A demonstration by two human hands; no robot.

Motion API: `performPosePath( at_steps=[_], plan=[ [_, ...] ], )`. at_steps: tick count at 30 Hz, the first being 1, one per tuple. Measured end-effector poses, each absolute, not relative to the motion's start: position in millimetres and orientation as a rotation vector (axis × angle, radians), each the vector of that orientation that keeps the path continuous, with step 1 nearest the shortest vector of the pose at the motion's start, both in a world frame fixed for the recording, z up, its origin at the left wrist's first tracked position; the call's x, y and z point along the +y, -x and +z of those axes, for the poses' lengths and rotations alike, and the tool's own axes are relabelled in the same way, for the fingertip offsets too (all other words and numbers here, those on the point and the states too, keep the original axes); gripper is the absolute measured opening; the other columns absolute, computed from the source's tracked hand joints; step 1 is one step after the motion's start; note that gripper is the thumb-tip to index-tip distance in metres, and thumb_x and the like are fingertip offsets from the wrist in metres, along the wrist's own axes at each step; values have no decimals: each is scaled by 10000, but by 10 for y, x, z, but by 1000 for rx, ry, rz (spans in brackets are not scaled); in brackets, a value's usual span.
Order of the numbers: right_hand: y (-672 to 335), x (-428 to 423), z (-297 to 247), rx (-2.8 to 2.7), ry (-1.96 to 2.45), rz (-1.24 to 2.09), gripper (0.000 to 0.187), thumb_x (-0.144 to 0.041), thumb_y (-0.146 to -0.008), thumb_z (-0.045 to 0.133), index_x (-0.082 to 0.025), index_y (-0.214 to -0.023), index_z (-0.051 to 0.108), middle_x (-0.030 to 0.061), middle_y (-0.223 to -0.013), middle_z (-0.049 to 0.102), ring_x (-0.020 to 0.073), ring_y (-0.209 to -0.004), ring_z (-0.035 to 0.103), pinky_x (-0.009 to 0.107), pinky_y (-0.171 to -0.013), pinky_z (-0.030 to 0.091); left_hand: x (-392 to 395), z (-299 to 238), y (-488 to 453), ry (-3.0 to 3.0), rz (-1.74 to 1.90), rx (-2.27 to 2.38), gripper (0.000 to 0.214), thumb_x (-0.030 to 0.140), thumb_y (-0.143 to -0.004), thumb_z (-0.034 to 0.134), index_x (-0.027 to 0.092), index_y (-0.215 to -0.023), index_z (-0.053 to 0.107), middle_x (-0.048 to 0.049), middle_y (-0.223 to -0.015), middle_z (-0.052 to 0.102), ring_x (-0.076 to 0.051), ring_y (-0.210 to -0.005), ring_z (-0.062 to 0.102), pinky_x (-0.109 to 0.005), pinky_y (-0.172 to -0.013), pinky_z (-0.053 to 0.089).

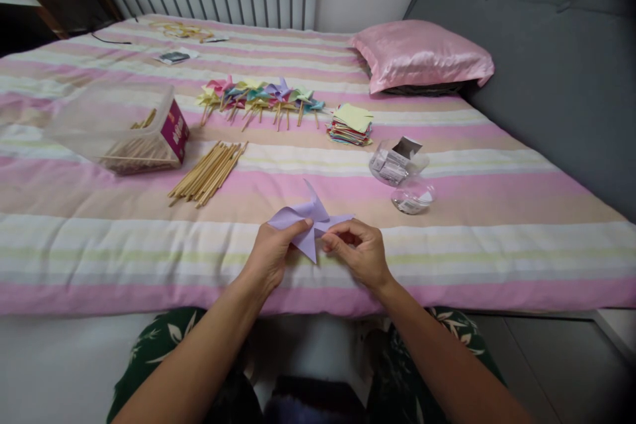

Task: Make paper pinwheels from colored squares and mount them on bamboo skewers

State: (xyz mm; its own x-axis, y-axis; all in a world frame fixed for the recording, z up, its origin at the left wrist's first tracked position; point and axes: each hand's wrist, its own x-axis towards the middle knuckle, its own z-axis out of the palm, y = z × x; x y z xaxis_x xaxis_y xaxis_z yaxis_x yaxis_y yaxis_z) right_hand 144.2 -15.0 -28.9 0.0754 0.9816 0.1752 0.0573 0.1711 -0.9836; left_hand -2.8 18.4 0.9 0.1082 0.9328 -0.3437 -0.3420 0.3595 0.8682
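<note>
A purple paper pinwheel is held up just over the near edge of the bed. My left hand grips it from the left, thumb pressed near its middle and the fingers hidden behind the paper. My right hand is closed in a pinch beside the pinwheel's right blade; what lies between its fingertips is too small to make out. Beyond my hands, to the left, lies a bundle of thin wooden sticks. Two small clear round containers, a larger one and a smaller one, sit to the right.
Several finished pinwheels on sticks lie in a row farther back, beside a stack of coloured paper squares. A clear plastic box with more sticks rests at left. A pink pillow lies by the grey headboard.
</note>
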Motion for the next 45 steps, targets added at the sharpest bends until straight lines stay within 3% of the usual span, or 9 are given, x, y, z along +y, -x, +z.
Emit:
performPosePath(
  at_steps=[6,10,18,24,45],
  plan=[
    [-1435,-133,-296,-1245,1155,972,161,-357,-734,692,-199,-727,665,74,-1085,623,108,-590,602,273,-540,541,165,-29,17,-726,1080,1078,217,212,-563,768,147,-755,689,-3,-717,689,-126,-643,585,-227,-635,421],
    [-1442,-124,-296,-1274,1212,882,178,-363,-740,680,-191,-703,651,79,-1054,624,119,-638,582,253,-521,508,144,-31,1,-743,1075,1105,231,230,-555,774,146,-754,694,-13,-724,690,-136,-651,595,-233,-639,435],
    [-1422,-120,-294,-1263,1238,834,171,-332,-747,666,-182,-677,624,67,-1031,616,71,-533,490,231,-472,434,144,-35,-19,-760,1069,1118,240,230,-558,776,140,-767,699,-19,-744,694,-130,-656,590,-225,-637,435],
    [-1416,-125,-286,-1254,1264,795,189,-336,-746,657,-178,-658,604,63,-1019,620,67,-522,497,223,-460,412,137,-37,-19,-801,1053,1113,249,248,-556,780,142,-769,709,-21,-731,695,-132,-649,589,-225,-627,428],
    [-1448,-96,-275,-1286,1307,754,154,-300,-714,692,-173,-643,639,63,-990,619,75,-552,533,227,-489,457,135,-67,-18,-859,1029,1097,251,255,-588,777,131,-798,718,-39,-760,703,-156,-685,606,-245,-651,462]
  ],
)
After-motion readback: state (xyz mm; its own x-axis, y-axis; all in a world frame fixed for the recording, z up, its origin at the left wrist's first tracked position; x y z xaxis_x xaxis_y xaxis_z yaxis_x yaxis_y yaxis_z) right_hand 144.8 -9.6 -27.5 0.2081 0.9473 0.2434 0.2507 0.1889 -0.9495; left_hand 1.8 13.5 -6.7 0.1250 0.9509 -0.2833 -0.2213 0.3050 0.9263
